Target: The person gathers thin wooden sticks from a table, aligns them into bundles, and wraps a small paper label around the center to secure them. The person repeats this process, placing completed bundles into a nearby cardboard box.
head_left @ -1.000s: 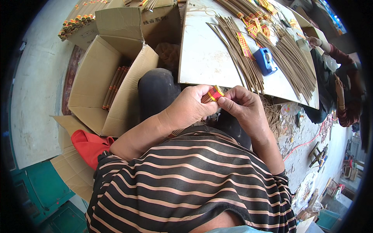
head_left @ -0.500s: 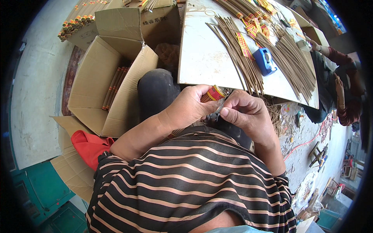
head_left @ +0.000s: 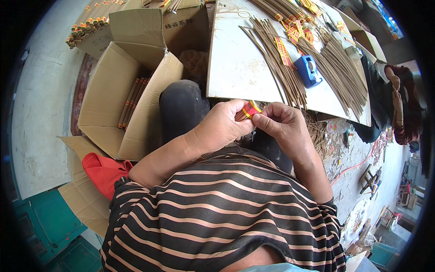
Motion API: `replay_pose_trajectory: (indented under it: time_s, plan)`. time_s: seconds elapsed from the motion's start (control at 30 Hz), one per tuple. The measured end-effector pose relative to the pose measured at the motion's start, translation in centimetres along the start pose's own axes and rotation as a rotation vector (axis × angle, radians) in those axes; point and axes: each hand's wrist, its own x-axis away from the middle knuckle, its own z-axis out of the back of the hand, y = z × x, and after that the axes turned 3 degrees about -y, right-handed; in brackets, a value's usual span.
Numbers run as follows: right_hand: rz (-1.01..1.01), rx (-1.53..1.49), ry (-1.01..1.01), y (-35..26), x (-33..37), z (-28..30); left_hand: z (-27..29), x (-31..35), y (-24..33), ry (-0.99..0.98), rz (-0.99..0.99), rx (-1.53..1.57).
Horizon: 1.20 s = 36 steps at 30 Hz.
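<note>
My left hand (head_left: pixel 223 123) is wrapped around a bundle of incense sticks (head_left: pixel 242 115), held over my lap just off the table's near edge. Around the bundle's upper end runs a red and yellow paper band (head_left: pixel 252 109). Close against that band is my right hand (head_left: pixel 282 121), thumb and forefinger pinched together at its edge. Whatever lies between those fingertips is too small to make out. A blue tape dispenser (head_left: pixel 309 71) stands on the white table (head_left: pixel 235 59), beside loose brown incense sticks (head_left: pixel 342 75) and red and yellow paper labels (head_left: pixel 284 52).
An open cardboard box (head_left: pixel 102 97) at my left holds several banded bundles (head_left: pixel 132 103). More bundles (head_left: pixel 88 28) are stacked at the far left. Red cloth (head_left: pixel 103 171) lies by my left elbow. Another person (head_left: pixel 398 99) is beyond the table's right side. Broken sticks (head_left: pixel 324 140) litter the floor.
My right hand has moved up and left against the paper band; a thin clear strip seen at its fingertips before no longer shows. The other person's arms have shifted back from the table.
</note>
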Motion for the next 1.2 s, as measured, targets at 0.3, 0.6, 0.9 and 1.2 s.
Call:
replay_pose_trajectory:
  time_s: [0.3,0.6,0.9,1.2]
  plan:
    - [-0.013,0.209,0.023,-0.8,0.1,0.5,-0.1,0.0,0.0,-0.010,0.047,-0.035]
    - [-0.048,0.333,-0.063,-1.4,-0.2,1.5,-0.4,0.1,0.2,-0.038,0.062,-0.065]
    - [0.019,0.380,0.021,-1.1,0.0,1.1,-0.4,0.0,0.4,-0.053,0.058,-0.026]
    - [0.061,0.306,0.025,-0.3,0.1,1.0,0.3,0.1,-0.4,-0.158,0.011,0.203]
